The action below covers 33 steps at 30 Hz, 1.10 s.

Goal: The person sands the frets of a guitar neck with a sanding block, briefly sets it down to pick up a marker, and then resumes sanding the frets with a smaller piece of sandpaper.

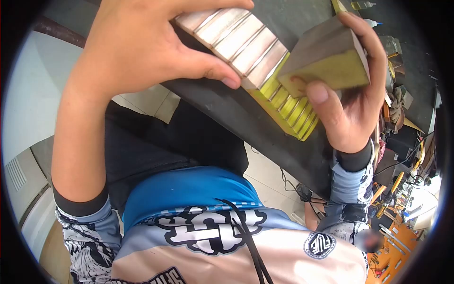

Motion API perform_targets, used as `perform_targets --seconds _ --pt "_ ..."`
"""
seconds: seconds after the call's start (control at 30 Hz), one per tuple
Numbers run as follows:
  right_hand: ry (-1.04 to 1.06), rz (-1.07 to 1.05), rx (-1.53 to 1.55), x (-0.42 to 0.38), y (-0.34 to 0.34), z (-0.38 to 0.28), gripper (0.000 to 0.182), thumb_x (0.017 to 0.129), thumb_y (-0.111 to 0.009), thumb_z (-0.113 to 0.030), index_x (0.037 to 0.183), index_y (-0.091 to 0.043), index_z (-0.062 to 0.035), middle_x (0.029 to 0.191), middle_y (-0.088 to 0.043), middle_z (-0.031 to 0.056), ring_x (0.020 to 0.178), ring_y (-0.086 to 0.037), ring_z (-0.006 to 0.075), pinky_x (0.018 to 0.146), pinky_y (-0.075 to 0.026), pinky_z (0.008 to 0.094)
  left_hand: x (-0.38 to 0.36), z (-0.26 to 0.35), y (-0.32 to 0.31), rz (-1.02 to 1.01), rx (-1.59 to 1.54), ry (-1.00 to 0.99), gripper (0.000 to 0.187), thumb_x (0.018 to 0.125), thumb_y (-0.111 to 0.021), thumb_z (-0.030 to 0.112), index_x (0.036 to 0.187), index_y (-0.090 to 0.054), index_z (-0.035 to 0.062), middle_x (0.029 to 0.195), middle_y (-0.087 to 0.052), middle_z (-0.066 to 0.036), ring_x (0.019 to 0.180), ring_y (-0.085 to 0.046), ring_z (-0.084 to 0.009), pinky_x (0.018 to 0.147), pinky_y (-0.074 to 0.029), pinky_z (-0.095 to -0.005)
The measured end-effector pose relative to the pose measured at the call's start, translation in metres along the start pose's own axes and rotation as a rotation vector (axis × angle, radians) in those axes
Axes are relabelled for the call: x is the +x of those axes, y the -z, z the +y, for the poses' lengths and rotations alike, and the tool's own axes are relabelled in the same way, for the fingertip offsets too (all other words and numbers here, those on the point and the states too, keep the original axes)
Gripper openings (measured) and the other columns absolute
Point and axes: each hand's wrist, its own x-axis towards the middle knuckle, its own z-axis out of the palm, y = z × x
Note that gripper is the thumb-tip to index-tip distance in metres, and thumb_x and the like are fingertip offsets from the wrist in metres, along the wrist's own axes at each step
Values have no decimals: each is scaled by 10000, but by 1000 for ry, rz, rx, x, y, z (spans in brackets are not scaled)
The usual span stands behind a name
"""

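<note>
A row of flat rectangular blocks stands side by side on the dark work surface. Its left part is pale, silvery blocks, and its right part is yellow-green blocks. My left hand is closed around the pale end, thumb along the near side and fingers over the far side. Held tilted above the yellow-green end is a thicker grey block with a yellow-green face and a small reddish mark. My right hand grips it, thumb on the yellow-green face; the block hides part of the row.
The dark work surface runs diagonally under the row. On the right lie cluttered tools and cables and an orange board. Small bottles lie at the top right. Below is a tiled floor.
</note>
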Motion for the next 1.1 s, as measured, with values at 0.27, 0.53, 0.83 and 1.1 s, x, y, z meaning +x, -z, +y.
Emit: perform_targets --seconds 0.27,0.53,0.83,1.1 --pt "292 -57 -260 7 4 -6 931 747 -818 -570 1430 -493 -26 1306 -596 188 1269 -522 404 1076 -429 521 4 4 5 -24 96 35 724 583 -921 623 1142 -793 182 1006 -651 -30 1031 -565 -233 953 -340 -414" --pt "466 -95 -323 -3 5 -21 929 747 -812 -624 1403 -533 -27 1394 -531 252 1301 -514 419 1089 -415 494 3 4 7 -66 60 64 711 598 -908 633 1144 -795 192 1012 -651 -32 1056 -556 -237 956 -332 -431" --pt "470 -74 3 -23 -23 -26 903 712 -864 -546 1376 -553 -19 1409 -498 238 1254 -540 412 1074 -437 493 3 4 5 -63 69 56 724 598 -906 645 1148 -793 188 1014 -651 -31 1046 -560 -236 945 -333 -426" --pt "78 72 182 17 28 37 713 919 -721 -300 1503 -459 14 1307 -615 138 1190 -607 224 1068 -450 355 -1 -3 -15 136 43 -25 726 604 -901 663 1131 -799 175 1013 -655 -48 1030 -568 -244 936 -339 -422"
